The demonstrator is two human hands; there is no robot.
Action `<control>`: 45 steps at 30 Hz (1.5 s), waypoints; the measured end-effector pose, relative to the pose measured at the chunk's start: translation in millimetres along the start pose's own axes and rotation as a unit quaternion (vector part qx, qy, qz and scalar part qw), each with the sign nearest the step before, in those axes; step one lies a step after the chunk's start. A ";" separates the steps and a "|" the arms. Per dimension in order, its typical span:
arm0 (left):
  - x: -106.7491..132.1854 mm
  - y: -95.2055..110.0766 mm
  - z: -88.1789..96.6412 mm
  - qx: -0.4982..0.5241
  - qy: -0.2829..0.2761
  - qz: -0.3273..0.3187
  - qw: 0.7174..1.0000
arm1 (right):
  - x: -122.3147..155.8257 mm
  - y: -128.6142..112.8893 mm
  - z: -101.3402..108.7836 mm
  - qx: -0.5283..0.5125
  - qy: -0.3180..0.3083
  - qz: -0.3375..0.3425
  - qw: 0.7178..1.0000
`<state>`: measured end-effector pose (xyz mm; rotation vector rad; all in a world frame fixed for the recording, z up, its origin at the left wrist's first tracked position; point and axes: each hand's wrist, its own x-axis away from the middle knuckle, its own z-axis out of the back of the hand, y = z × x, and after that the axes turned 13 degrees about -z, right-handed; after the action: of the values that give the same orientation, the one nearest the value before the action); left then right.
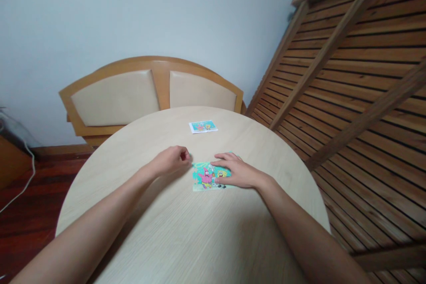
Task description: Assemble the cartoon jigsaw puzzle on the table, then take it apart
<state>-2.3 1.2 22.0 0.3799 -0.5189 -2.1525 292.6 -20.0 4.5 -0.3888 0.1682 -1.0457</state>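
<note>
A flat, turquoise cartoon picture [205,181] lies on the round table, with a pink starfish figure and a yellow sponge figure on it. Across its right part rests my right hand [238,171], fingers spread and palm down, hiding that side. My left hand [173,159] is just off the picture's upper left corner, its fingers curled together. Its fingertips are turned away, so whether something small is pinched in them cannot be seen. Farther back lies a smaller white-edged card [203,127] with similar cartoon figures.
The pale wooden table [159,230] fills the middle of the view. Behind it stands a wooden headboard [159,82] with cream panels against a white wall. A slatted wooden frame [349,97] leans at the right. A white cable [31,173] hangs at the left.
</note>
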 end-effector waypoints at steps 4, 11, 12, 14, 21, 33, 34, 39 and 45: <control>4.8 -26.2 23.7 -0.081 0.049 0.074 0.993 | -3.3 1.9 -2.0 -0.004 0.016 -0.010 1.000; 5.9 -39.2 20.1 -0.066 -0.013 0.086 0.994 | -6.0 3.2 -4.6 -0.008 0.027 -0.006 1.000; 5.1 -39.4 17.6 -0.069 -0.017 0.084 0.994 | -6.2 3.8 -5.2 -0.008 0.029 -0.004 1.000; 3.7 -40.0 13.6 -0.075 -0.018 0.081 0.994 | -6.6 4.9 -6.2 -0.010 0.032 -0.001 0.999; 3.3 -33.5 10.6 -0.039 -0.040 0.039 0.998 | -6.7 5.1 -6.3 -0.009 0.035 0.000 0.999; 5.8 -21.5 11.3 -0.046 -0.080 0.024 0.995 | -6.0 4.1 -6.7 -0.007 0.036 -0.005 0.999; 5.8 -20.3 11.0 -0.042 -0.077 0.019 0.996 | -5.9 4.3 -6.8 -0.007 0.037 -0.004 0.999; 4.4 -12.6 7.8 -0.003 -0.061 0.007 0.998 | -5.4 5.1 -6.9 -0.005 0.038 -0.002 0.999; 2.9 -11.9 2.5 0.019 -0.039 0.005 0.999 | -5.2 5.2 -6.9 -0.010 0.036 -0.003 0.999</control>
<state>-13.3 5.8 18.0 0.3136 -0.6055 -2.1564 292.0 -14.8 -4.1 -0.3705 0.2426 -1.0658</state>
